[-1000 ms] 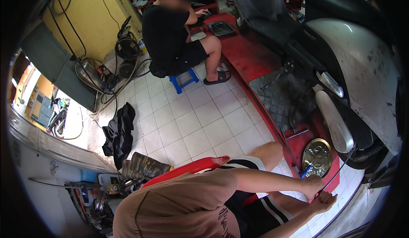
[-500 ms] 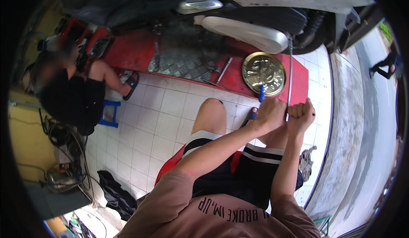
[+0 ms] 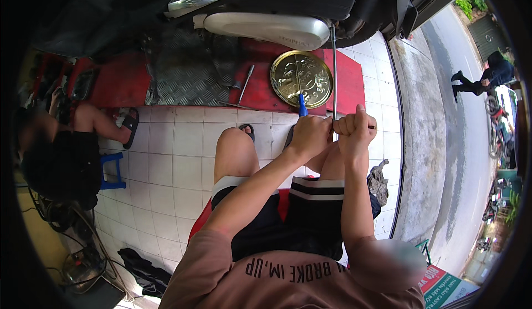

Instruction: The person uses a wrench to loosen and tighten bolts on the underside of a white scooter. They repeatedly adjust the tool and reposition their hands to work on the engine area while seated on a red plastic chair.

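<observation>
Left hand [image 3: 311, 137], right hand [image 3: 354, 130] equally near, fingers of both clamped on near end of rod [image 3: 334, 71]; long axis runs straight ahead to right end of cover [image 3: 266, 29].

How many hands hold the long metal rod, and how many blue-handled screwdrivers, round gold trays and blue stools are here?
Hands on the rod (left hand, right hand): 2
Blue-handled screwdriver: 1
Round gold tray: 1
Blue stool: 1
Total: 5
</observation>
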A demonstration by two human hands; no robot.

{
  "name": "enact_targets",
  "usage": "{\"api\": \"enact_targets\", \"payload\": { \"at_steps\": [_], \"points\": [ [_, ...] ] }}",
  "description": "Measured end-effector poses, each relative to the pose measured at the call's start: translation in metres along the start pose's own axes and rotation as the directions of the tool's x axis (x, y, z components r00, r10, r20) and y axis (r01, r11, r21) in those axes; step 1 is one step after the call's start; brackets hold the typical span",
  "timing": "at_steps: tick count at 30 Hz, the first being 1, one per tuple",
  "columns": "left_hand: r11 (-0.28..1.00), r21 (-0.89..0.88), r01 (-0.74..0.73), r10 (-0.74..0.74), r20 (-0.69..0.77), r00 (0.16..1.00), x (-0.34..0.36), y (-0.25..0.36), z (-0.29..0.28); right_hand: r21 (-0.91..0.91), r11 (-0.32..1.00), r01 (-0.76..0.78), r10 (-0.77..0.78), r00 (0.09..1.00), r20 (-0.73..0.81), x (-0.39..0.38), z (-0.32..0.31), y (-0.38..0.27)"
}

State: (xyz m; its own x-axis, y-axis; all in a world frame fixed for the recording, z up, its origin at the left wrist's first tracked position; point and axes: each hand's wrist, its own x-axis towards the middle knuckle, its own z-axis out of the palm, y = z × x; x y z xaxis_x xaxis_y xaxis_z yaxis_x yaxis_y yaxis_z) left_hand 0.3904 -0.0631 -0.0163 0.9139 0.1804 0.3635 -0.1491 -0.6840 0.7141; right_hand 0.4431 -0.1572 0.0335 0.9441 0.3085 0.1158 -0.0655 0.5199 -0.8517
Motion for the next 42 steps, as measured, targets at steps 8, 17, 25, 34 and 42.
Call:
{"api": "enact_targets", "payload": {
  "at_steps": [8,17,25,34,42],
  "points": [
    [0.966,-0.247,0.075,-0.078,-0.004,0.997,0.014,0.031,0.033,-0.396,0.917,-0.049,0.1,0.989,0.11,0.019,0.002,-0.043],
    [0.993,-0.112,0.025,-0.033,-0.067,0.997,0.011,0.022,0.036,-0.194,0.971,0.138,-0.073,0.948,0.31,0.006,-0.009,-0.037],
    [0.984,-0.168,0.051,-0.071,-0.117,0.991,-0.012,0.007,0.038,-0.239,0.97,0.046,0.031,0.95,0.311,-0.005,-0.006,-0.015],
    [0.992,-0.116,0.049,-0.06,-0.094,0.994,-0.002,-0.005,0.035,-0.209,0.978,0.018,0.049,0.949,0.311,0.008,0.0,-0.009],
    [0.986,-0.157,0.048,-0.064,-0.102,0.993,-0.007,0.0,0.031,-0.234,0.971,0.057,0.017,0.953,0.302,-0.001,0.005,-0.012]
  ]
}}
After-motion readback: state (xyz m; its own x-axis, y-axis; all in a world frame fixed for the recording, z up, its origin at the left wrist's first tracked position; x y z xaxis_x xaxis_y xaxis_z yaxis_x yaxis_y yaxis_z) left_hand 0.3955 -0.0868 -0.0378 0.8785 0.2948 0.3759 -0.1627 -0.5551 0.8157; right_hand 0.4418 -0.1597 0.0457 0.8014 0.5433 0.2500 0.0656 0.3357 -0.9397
